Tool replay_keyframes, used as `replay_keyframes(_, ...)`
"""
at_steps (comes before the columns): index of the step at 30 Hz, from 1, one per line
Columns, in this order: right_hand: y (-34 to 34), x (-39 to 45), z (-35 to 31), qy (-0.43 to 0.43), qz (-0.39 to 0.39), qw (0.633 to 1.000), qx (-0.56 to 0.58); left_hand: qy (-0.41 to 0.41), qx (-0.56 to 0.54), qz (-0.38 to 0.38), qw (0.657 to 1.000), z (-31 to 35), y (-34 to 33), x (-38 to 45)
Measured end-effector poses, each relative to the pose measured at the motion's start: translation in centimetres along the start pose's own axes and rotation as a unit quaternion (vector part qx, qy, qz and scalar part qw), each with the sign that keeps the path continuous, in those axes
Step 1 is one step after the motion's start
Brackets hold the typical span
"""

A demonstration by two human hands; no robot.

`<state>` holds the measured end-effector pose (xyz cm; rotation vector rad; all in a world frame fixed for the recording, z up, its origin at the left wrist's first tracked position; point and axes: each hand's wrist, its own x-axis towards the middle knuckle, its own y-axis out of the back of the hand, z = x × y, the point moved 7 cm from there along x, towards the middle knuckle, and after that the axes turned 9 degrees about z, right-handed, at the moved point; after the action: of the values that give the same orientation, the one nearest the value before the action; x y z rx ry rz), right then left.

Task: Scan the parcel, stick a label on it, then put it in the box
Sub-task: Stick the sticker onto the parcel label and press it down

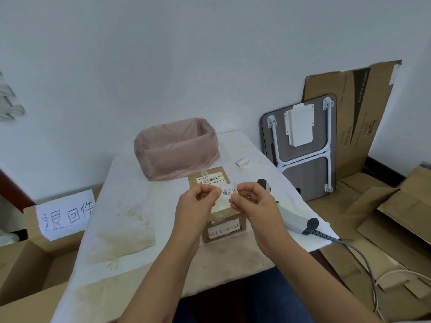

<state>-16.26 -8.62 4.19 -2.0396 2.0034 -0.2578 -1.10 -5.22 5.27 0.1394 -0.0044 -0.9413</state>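
A brown cardboard parcel with a barcode slip lies on the white-covered table, partly hidden behind my hands. Just above it I hold a small white label with handwritten characters. My left hand pinches its left edge and my right hand pinches its right edge. A grey handheld scanner lies on the table to the right of the parcel, its cable running off the edge. An open cardboard box with a handwritten sign stands on the floor at the left.
A pink bag-lined bin sits at the table's far side. A small crumpled paper scrap lies near it. A folded table and flattened cardboard lean against the wall at right; more cardboard covers the floor there.
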Motion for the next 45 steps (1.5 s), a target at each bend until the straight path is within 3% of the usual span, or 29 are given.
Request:
replay_keyframes(5, -0.1, -0.2, 0.2, 0.032, -0.009, 0.997, -0.075, 0.054, -0.029, -0.014, 0.998, -0.6, -0.2, -0.3)
replay_keyframes(12, -0.6, 0.1, 0.6, 0.081, -0.033, 0.986, -0.143, -0.015, 0.044, 0.034, 0.998, -1.2, 0.7, 0.0)
replay_keyframes(18, -1.1, 1.4, 1.1, 0.113, -0.038, 0.975, -0.188, -0.012, 0.047, 0.033, 0.998, -2.0, 0.6, 1.4)
replay_keyframes(21, -0.9, 3.0, 1.0, 0.117, -0.006, 0.969, -0.218, -0.044, 0.099, 0.038, 0.993, -2.3, 0.6, 2.7)
replay_keyframes(24, -0.8, 5.0, 1.1, 0.12, 0.011, 0.959, -0.257, -0.121, 0.222, 0.047, 0.966, -2.5, 0.5, 3.7)
replay_keyframes(35, -4.0, 7.1, 1.6, 0.24, -0.055, 0.845, -0.475, -0.226, 0.29, 0.059, 0.928, -3.3, 0.1, 3.7)
replay_keyframes(45, -5.0, 7.0, 1.7, 0.221, -0.07, 0.817, -0.528, -0.238, 0.327, 0.058, 0.913, -3.5, 0.0, 3.9)
